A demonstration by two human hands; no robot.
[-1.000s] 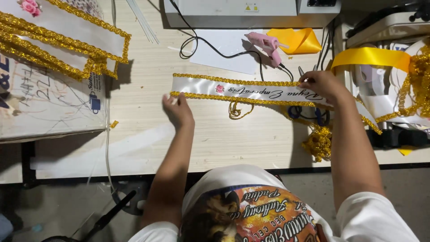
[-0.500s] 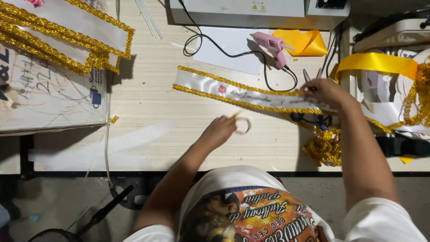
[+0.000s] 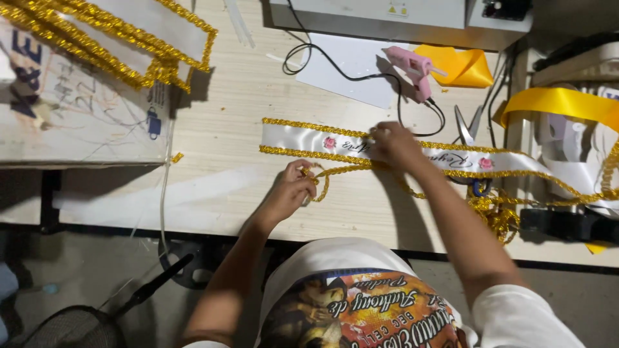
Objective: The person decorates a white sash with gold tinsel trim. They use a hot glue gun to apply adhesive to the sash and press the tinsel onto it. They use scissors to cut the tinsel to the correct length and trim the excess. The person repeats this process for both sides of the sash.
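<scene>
My right hand [image 3: 394,144] covers middle of white satin sash with gold trim [image 3: 303,138]; script there unreadable. Sash's right end runs off frame. Left hand [image 3: 291,191] fingertips hidden, curled around gold braid loop [image 3: 322,187].

Landmark: sash [image 3: 412,151], flat mid-table. Glue gun [image 3: 412,67] behind it. Scissors [image 3: 467,125] behind its right part. Loose trim [image 3: 325,180] just before it. Sash pile [image 3: 116,32] far left, behind.

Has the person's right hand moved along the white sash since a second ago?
Yes. The right hand slid left along the white sash: it was past the pink glue gun, and now sits just below it.
</scene>
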